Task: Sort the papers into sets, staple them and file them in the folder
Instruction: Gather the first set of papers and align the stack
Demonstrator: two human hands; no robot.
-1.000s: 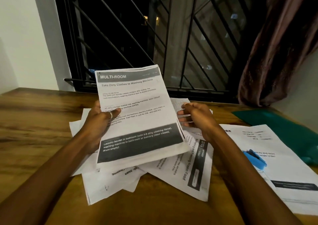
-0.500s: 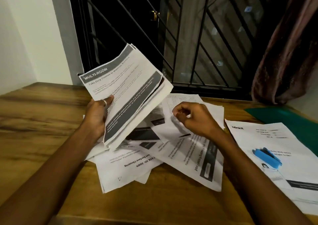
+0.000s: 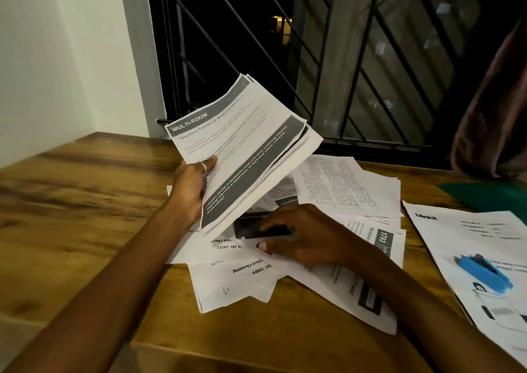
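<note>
My left hand (image 3: pixel 189 190) grips a tilted stack of printed sheets (image 3: pixel 245 147) headed "MULTI-ROOM", lifted above the table with my thumb on its front. Under it a loose pile of papers (image 3: pixel 350 187) lies spread on the wooden table (image 3: pixel 85 201). My right hand (image 3: pixel 302 237) rests on that pile, fingers and thumb pinching a sheet with a dark printed block (image 3: pixel 251 228). A blue stapler (image 3: pixel 484 271) sits on a separate set of papers (image 3: pixel 462 238) at the right. The green folder (image 3: pixel 484 195) lies at the far right edge.
A barred window (image 3: pixel 313 58) runs behind the table, with a white wall (image 3: pixel 57 58) to the left and a dark curtain (image 3: pixel 496 115) at the right. Bare wood shows at the table's left and near edge.
My left hand has swung the held stack up and to the left, tilting it. My right hand has left the stack and moved down onto the pile, taking hold of a sheet.
</note>
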